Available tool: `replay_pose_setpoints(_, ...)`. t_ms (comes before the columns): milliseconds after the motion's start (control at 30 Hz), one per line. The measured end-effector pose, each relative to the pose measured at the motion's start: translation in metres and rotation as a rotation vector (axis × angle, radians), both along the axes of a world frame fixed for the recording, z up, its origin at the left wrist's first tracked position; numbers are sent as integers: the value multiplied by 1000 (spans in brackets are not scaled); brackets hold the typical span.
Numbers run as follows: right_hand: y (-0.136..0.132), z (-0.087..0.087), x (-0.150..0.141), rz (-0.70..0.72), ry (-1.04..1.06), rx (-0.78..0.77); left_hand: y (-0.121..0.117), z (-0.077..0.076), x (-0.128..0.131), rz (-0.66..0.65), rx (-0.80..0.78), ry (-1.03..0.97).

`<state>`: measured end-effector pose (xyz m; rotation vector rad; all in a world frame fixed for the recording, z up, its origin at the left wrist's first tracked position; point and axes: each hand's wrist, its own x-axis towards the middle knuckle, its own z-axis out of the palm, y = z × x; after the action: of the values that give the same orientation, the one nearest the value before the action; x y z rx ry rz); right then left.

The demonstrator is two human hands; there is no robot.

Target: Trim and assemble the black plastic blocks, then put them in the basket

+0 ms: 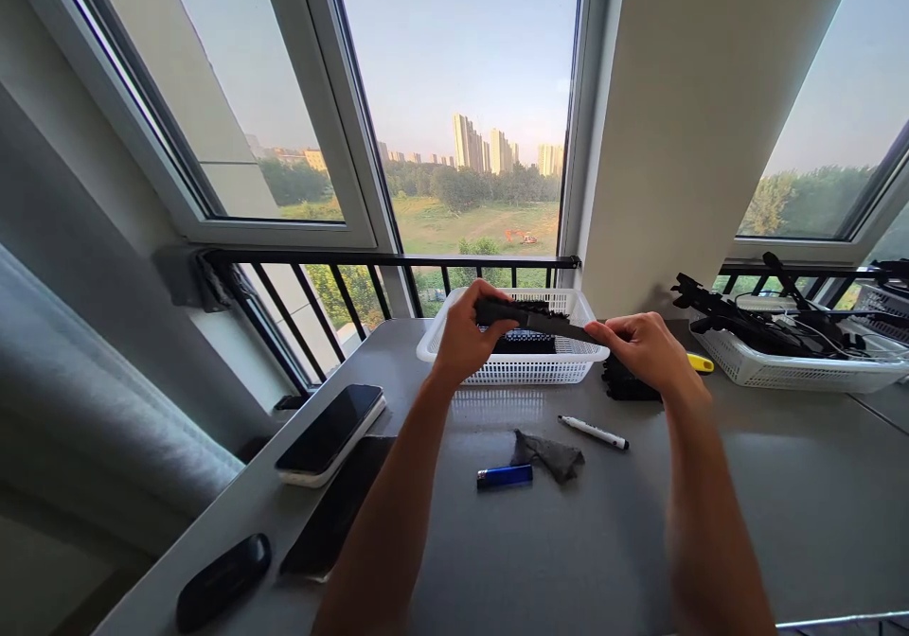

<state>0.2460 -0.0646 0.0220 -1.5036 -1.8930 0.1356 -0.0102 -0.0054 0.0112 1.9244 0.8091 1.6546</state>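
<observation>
A long black plastic-looking strip [558, 326] with a jagged upper edge is held up between my two hands. My left hand [465, 328] is closed around its thicker left end. At the other end, my right hand [643, 347] pinches the thin tip between thumb and fingers. Just behind and below the strip stands a white plastic basket [525, 371] with black parts [525, 344] inside. Under my right hand lies a dark bristly or toothed block [629, 382], partly hidden. A yellow-ended object [700, 363] shows beyond my right wrist.
On the grey table [540, 560] lie a marker [593, 432], a grey cloth [552, 456] and a blue lighter [504, 477]. A phone [330, 432], a dark flat slab [345, 503] and a black rounded case [223, 581] sit left. Another basket [774, 369] holds black parts.
</observation>
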Motion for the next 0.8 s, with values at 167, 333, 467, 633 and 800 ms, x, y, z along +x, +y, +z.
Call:
replay_pose_setpoints(167,4,-1,11,71,178,9,6,1,-3,10,4,-61)
replay_pose_setpoints(333,6,1,-15,99,469,93,1,0,9,-11,-3,-73)
replay_pose_setpoints(467,9,-1,-38,136,559,-4,-8,-1,22,-52,9,-53)
replay_pose_setpoints(633,12,-8,-42,214,729,-181,-13,-1,30,10,53,-64)
replay_pose_setpoints(800,3,1,-38,252,832,-230,-8,-6,27,-25,85,-63)
